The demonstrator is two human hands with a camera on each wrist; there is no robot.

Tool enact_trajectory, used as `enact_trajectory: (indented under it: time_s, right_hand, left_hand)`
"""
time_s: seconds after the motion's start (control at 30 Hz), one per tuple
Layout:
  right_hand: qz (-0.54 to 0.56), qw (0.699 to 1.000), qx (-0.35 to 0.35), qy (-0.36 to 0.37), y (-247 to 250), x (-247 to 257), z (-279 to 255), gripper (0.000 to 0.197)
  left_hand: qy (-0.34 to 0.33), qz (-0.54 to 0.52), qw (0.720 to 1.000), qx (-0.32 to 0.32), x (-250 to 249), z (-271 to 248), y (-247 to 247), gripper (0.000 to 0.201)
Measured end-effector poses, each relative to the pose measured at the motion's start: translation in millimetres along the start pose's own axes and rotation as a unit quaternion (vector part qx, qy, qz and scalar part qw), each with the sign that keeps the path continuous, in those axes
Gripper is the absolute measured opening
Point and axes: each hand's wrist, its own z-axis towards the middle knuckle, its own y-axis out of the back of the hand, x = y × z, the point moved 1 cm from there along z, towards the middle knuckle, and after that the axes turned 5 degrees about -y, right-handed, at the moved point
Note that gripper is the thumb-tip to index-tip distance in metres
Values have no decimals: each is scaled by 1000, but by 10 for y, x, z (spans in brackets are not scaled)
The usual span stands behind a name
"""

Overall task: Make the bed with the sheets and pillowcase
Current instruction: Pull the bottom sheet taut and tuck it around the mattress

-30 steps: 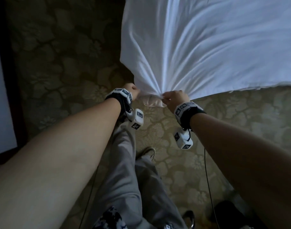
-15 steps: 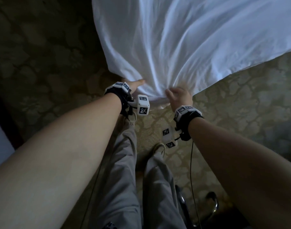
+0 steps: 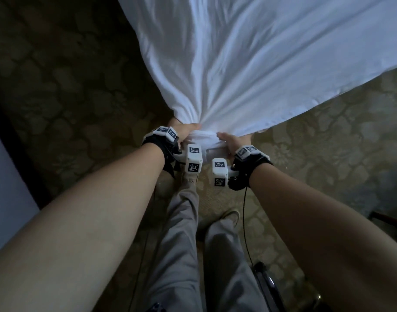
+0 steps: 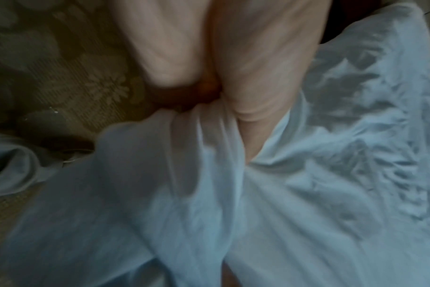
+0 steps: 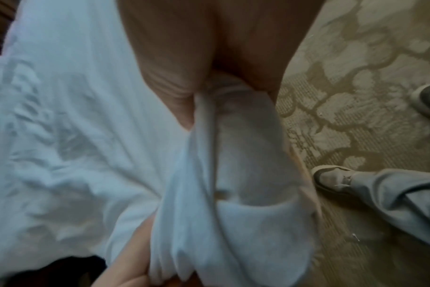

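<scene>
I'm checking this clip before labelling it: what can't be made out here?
- Head view: the fingers of the left hand and right hand are buried in the bunched white sheet.
- The bed itself lies beyond the top edge.
- Both wrist views are motion-blurred, so the sheet's hem is unclear.

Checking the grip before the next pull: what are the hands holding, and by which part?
Both the left hand and the right hand grip the white sheet at one bunched corner, close together.
</scene>
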Motion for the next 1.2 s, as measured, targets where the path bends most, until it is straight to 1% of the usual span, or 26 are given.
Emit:
enact_trajectory:
  time_s: [0.03, 0.07, 0.1, 0.13, 0.2, 0.23, 0.3, 0.33, 0.4, 0.43, 0.5, 0.53, 0.57, 0.6, 0.67, 0.7, 0.77, 0.83, 0.9, 0.93, 1.0, 1.03, 1.07, 1.13, 1.17, 1.2]
  right_hand:
    - [-3, 1000, -3, 10, 51, 159, -392, 108]
    - [-23, 999, -27, 20, 136, 337, -823, 98]
    - [-35, 997, -57, 27, 200, 487, -1237, 94]
    - [-40, 995, -79, 38, 265, 578, -1483, 98]
    - [-68, 987, -134, 60, 399, 718, -1835, 114]
    - [-82, 980, -164, 76, 459, 800, -1989, 117]
    - [-78, 971, -196, 113, 607, 1002, -2374, 113]
    - [-110, 961, -212, 137, 680, 1100, -2571, 108]
    - [-233, 925, -236, 187, 823, 1289, -2917, 95]
    - [-281, 903, -240, 219, 868, 1382, -3030, 89]
    - [-301, 872, -231, 309, 948, 1612, -3301, 76]
    - [-291, 872, -190, 346, 989, 1718, -3470, 68]
    - [-273, 881, -129, 366, 1029, 1816, -3670, 62]
    - [-258, 892, -71, 364, 1071, 1891, -3848, 56]
    - [-267, 895, -9, 358, 1169, 2021, -4119, 49]
    - [-283, 888, -15, 361, 1207, 2070, -4221, 52]
    - [-313, 865, -79, 384, 1317, 2175, -4392, 58]
    - [-300, 864, -135, 382, 1420, 2263, -4436, 54]
    - [-273, 862, -175, 389, 1621, 2348, -4509, 39]
    - [-270, 856, -188, 399, 1738, 2389, -4514, 29]
    - [-264, 850, -206, 407, 2016, 2472, -4523, 13]
    - [-251, 853, -210, 407, 2163, 2514, -4506, 11]
    - [-234, 858, -208, 408, 2305, 2545, -4489, 12]
    - [-199, 866, -200, 413, 2581, 2594, -4433, 16]
    - [-177, 869, -196, 419, 2712, 2614, -4396, 19]
    - [-151, 872, -186, 427, 2841, 2636, -4347, 23]
  left_hand:
    - [-13, 0, 1000, -4, -25, 4, 33, 66]
    - [-26, -2, 1000, -9, -64, -10, 66, 69]
    - [-38, -7, 999, -12, -119, -48, 97, 67]
    - [-52, -15, 998, -18, -228, -192, 121, 61]
    - [-83, -20, 996, -36, -469, -482, 152, 50]
    - [-99, -13, 994, -39, -599, -606, 159, 51]
    - [-131, 15, 991, -40, -880, -805, 181, 60]
    - [-147, 30, 988, -38, -1027, -874, 199, 64]
    - [-178, 61, 982, -23, -1325, -957, 261, 64]
    - [-189, 71, 979, -13, -1471, -1029, 280, 63]
    - [-213, 90, 973, -5, -1829, -1457, 322, 61]
    - [-226, 110, 968, -1, -1984, -1628, 336, 56]
    - [-238, 130, 962, 1, -2122, -1738, 343, 47]
    - [-254, 152, 955, -1, -2254, -1823, 345, 39]
    - [-279, 175, 944, -1, -2505, -2031, 315, 26]
    - [-291, 174, 941, 0, -2600, -2110, 278, 25]
    - [-312, 179, 933, 14, -2806, -2330, 183, 30]
    - [-334, 187, 924, 20, -2934, -2436, 95, 29]
    - [-345, 168, 923, 26, -3026, -2537, 14, 26]
    - [-352, 154, 922, 37, -3072, -2563, -25, 19]
    - [-391, 180, 902, 28, -3179, -2587, -87, 16]
    - [-409, 227, 884, 16, -3237, -2611, -118, 14]
    - [-421, 284, 861, -3, -3299, -2597, -152, 19]
    - [-446, 377, 810, -49, -3416, -2518, -255, 63]
    - [-448, 390, 802, -63, -3458, -2498, -319, 84]
    - [-437, 392, 807, -70, -3502, -2471, -393, 99]
